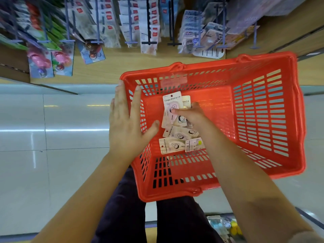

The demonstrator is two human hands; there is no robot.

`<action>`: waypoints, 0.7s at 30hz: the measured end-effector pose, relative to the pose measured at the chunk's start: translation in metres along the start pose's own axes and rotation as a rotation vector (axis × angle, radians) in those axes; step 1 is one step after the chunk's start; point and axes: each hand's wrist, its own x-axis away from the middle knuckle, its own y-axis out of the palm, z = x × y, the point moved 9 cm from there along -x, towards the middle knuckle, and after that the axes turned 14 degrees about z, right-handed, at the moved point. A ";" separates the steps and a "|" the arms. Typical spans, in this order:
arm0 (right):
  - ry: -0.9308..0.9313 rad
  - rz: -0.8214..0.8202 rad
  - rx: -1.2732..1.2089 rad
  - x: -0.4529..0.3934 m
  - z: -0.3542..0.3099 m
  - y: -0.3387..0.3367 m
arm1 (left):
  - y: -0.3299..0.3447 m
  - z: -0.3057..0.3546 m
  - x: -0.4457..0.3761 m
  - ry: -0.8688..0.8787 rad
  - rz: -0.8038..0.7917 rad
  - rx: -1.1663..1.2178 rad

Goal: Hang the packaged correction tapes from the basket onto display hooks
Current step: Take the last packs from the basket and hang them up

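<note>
A: Basket (pixel 263 120)?
B: Red, slotted plastic, in mid-frame to the right, above a pale tiled floor (pixel 52 172). Left hand (pixel 128 123) lies flat against its left wall, fingers straight and together over the rim, thumb spread inside. It grips nothing, just presses.

A: Right hand (pixel 191 113)?
B: Reached down inside the basket, fingers curled. Thumb and fingers pinch the top pack (pixel 172 106), a pale pink-and-cream packet with a tape inside. A second packet edge shows just behind it; can't tell whether that one is in the grip too.

A: Other tapes?
B: Loose packs (pixel 177 139) lie on the basket floor at its left side, overlapping, just near of the held one. One of them shows a yellow spot.

A: Hooks?
B: Hooks (pixel 149 23) stick out of a wooden display at the far edge, loaded with hanging packets, and well apart from the basket. Keyring cards (pixel 52 62) hang far left.

A: Anything else?
B: Dark trousers (pixel 122 207) near, below the basket.
</note>
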 end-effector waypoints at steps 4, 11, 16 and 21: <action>-0.023 -0.026 -0.040 0.003 -0.004 0.001 | 0.000 0.000 0.001 0.037 0.005 0.013; 0.013 0.024 -0.181 0.002 -0.002 0.003 | 0.001 -0.001 0.002 0.011 0.009 0.044; 0.002 -0.164 -0.228 0.013 -0.010 0.031 | -0.010 -0.011 0.031 -0.160 0.033 0.099; 0.086 -0.248 -0.314 0.026 -0.006 0.038 | -0.017 -0.001 0.081 -0.246 0.088 0.092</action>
